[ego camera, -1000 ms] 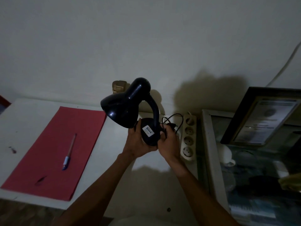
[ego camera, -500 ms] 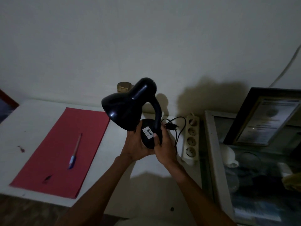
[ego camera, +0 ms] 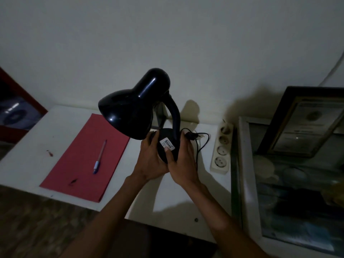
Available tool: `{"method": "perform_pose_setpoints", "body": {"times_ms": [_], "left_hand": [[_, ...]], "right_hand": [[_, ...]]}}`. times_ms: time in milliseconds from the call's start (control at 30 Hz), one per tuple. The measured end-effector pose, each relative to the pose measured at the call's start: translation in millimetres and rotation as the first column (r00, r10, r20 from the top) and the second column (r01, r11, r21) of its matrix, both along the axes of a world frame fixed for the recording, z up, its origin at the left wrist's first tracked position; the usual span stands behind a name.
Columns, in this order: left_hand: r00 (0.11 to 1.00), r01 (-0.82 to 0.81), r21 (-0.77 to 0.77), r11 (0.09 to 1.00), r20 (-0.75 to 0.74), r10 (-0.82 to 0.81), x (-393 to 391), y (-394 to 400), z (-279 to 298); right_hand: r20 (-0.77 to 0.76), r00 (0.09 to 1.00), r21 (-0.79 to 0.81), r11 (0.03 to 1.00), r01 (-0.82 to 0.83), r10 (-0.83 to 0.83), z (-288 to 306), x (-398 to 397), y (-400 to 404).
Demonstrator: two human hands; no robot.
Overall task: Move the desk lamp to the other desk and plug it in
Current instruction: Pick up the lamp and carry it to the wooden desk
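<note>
A black desk lamp (ego camera: 137,107) with a bent neck and a round base hangs in the air above the white desk (ego camera: 28,161), its shade tilted to the left. My left hand (ego camera: 150,161) grips the left side of the base. My right hand (ego camera: 183,164) holds the right side, thumb on the white label. The lamp's black cord and plug (ego camera: 193,136) dangle loose just right of my right hand. A white power strip (ego camera: 221,148) with several sockets lies at the desk's right edge.
A red sheet (ego camera: 78,164) with a pen (ego camera: 99,157) on it covers the desk's left part. To the right stands a glass-topped white cabinet (ego camera: 247,174) with a framed certificate (ego camera: 305,123) leaning on the wall. A red shelf (ego camera: 16,112) is at far left.
Both hands have carried the lamp a little further over the desk, toward the wall. The plug hangs free beside my right hand rather than under it. My view has shifted slightly left.
</note>
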State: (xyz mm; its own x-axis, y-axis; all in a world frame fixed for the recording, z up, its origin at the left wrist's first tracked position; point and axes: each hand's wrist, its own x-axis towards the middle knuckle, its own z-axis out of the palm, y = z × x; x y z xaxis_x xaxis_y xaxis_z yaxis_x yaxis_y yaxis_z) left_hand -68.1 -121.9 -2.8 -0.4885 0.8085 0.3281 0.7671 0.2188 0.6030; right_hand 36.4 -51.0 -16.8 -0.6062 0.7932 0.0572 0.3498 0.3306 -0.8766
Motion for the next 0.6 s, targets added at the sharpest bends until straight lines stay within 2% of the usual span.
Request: {"method": "perform_pose_setpoints", "body": {"times_ms": [133, 267, 400, 600], "left_hand": [[1.0, 0.002, -0.02, 1.0, -0.018, -0.002, 16, -22, 8], [0.999, 0.02, -0.032, 0.999, 0.028, -0.019, 34, -45, 12], [0.997, 0.075, -0.102, 0.992, 0.042, -0.071, 51, -72, 16], [0.98, 0.197, 0.004, 0.98, -0.025, -0.197, 93, -123, 23]], "right_hand": [[-0.014, 1.0, -0.002, 1.0, 0.001, -0.001, 4, 15, -22], [-0.029, 0.999, -0.007, 0.999, 0.037, -0.037, 12, 36, -48], [-0.043, 0.995, -0.006, 0.996, 0.09, -0.09, 18, 60, -79], [-0.047, 0.968, 0.001, 0.97, 0.245, -0.245, 21, 104, -137]]}}
